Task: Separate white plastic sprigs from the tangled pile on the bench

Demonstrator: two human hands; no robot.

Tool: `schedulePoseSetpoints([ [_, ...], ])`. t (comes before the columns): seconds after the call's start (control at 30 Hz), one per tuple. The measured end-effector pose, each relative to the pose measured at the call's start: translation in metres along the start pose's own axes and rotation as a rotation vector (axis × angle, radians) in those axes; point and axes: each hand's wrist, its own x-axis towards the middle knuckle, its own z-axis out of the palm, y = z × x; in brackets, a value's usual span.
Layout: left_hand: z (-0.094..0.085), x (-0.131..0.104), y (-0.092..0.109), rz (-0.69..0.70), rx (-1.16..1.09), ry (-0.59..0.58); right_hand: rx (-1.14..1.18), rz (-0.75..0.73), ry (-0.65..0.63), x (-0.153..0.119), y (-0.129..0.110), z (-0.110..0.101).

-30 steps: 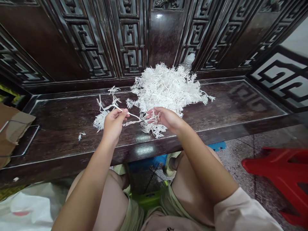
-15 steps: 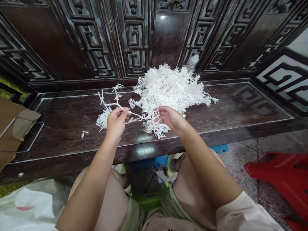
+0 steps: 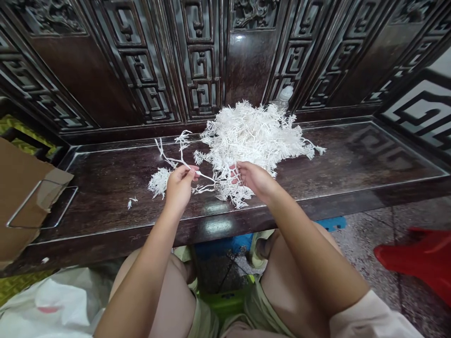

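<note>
Sprig of white branching plastic, thin-stemmed and frilled at the tips, lies across the middle of the bench, its bare stem pinched in the left hand between thumb and closed fingers. From that pinch a thin stem runs right to the right hand, whose fingers curl shut on white twigs at the near edge of the pile; whether that stem is one piece with the sprig or a separate one cannot be made out, since the twigs tangle between the hands. The pile, a heap of the same white sprigs, sits just behind the right hand, toward the back edge of the bench, and hides most of a clear plastic bottle of which only the top shows. A small white fragment lies alone nearer the bench's front left. At the left end a brown cardboard piece with a wire handle overlaps the bench and is cut off by the frame. Behind stands the dark carved wooden back panel. Below the front edge are the person's knees, a white plastic bag at lower left, and a red stool partly cropped at the right.
</note>
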Motion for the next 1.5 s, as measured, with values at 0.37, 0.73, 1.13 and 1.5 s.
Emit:
schedulePoseSetpoints([
  [0.37,0.01,-0.01,0.004,-0.209,-0.071,-0.372,-0.249,-0.137,0.083,0.002,0.009,0.003],
  [0.73,0.006,-0.009,0.011,-0.284,-0.098,-0.513,-0.234,-0.289,0.069,0.004,0.012,0.007],
  [1.13,-0.002,-0.006,0.004,-0.054,0.373,-0.373,-0.216,-0.12,-0.072,-0.005,0.004,0.007],
  [1.5,0.019,-0.027,0.01,0.418,0.709,-0.281,-0.076,0.007,-0.127,-0.006,0.004,0.014],
])
